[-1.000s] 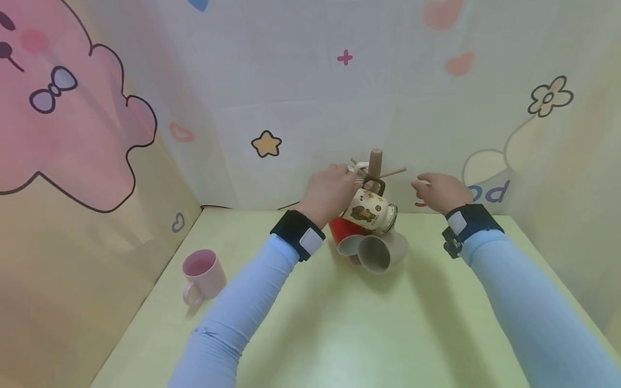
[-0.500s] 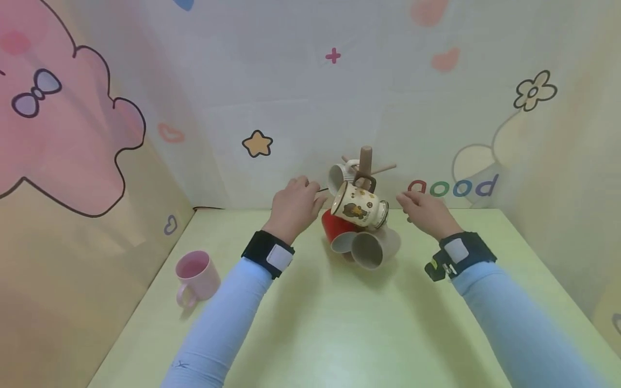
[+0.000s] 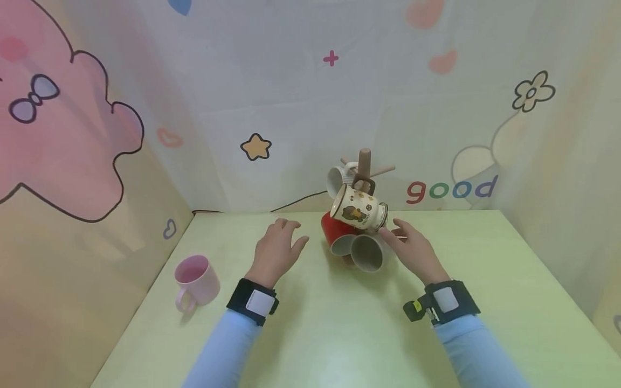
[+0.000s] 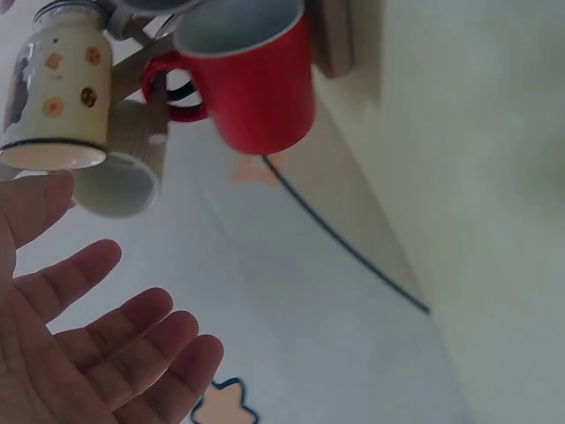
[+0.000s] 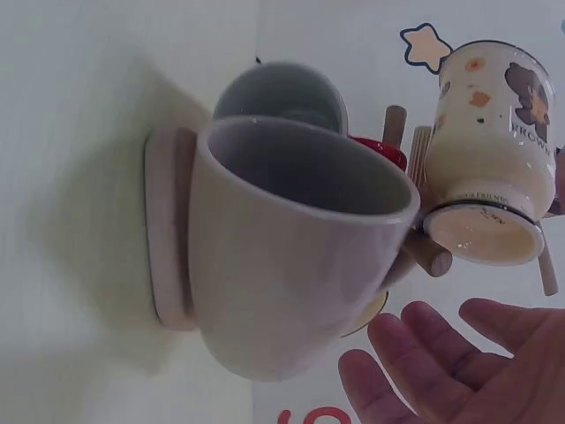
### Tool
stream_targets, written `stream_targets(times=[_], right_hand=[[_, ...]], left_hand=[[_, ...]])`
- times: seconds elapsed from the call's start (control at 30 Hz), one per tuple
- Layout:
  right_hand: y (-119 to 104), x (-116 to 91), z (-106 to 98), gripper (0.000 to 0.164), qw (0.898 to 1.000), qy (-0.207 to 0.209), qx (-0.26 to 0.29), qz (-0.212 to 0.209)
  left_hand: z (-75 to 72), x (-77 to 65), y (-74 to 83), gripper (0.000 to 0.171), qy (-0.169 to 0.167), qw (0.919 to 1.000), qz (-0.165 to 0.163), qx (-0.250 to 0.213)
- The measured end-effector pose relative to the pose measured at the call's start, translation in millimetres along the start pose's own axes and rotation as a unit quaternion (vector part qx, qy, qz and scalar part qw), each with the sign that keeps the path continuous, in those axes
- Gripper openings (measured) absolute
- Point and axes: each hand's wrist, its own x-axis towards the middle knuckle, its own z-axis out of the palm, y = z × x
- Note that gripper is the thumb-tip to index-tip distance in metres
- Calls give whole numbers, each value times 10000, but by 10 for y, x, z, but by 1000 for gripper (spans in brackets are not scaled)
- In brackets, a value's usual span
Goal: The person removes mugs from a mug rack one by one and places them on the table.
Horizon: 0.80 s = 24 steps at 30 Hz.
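A wooden mug tree [image 3: 364, 157] carries several mugs. Tilted on an upper peg is a cream mug with a bear print [image 3: 360, 208]; behind it hangs a white ribbed mug [image 3: 336, 182]. Lower down are a red mug [image 3: 336, 230] and a plain whitish mug [image 3: 367, 253], mouths facing outward. My left hand [image 3: 274, 252] is held left of the mugs, fingers spread and holding nothing. My right hand [image 3: 412, 250], also holding nothing, has its loose fingers beside the whitish mug and the cream mug's foot. The right wrist view shows the tree's wooden base [image 5: 168, 230].
A pink mug [image 3: 199, 281] stands upright on the left of the pale green table [image 3: 339, 334], its handle toward me. Printed cloth walls [image 3: 291, 70] close off the back and both sides.
My left hand has come away from the white ribbed mug, moving left and toward me, fingers spreading. My right hand has lowered toward me and its fingers have loosened. The mugs hang as before.
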Motion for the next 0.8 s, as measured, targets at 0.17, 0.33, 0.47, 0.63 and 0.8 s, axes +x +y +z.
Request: stream_targets(times=[0.17, 0.33, 0.47, 0.63, 0.8], right_hand=[[-3, -29, 76, 92, 9997, 50, 217, 79], [-18, -24, 95, 95, 9994, 89, 324, 61], [-54, -7, 77, 94, 9995, 68, 321, 36], [-138, 28, 40, 94, 9998, 39, 203, 10], [-206, 72, 11, 93, 9998, 7, 177, -32]], left_hand=[[147, -100, -81, 44, -143, 9990, -212, -353], [260, -140, -79, 53, -630, 9968, -317, -379], [308, -167, -43, 58, -1106, 9930, -370, -167], [338, -190, -11, 59, -1370, 9900, -347, 53], [372, -197, -10, 59, -1429, 9891, -345, 99]])
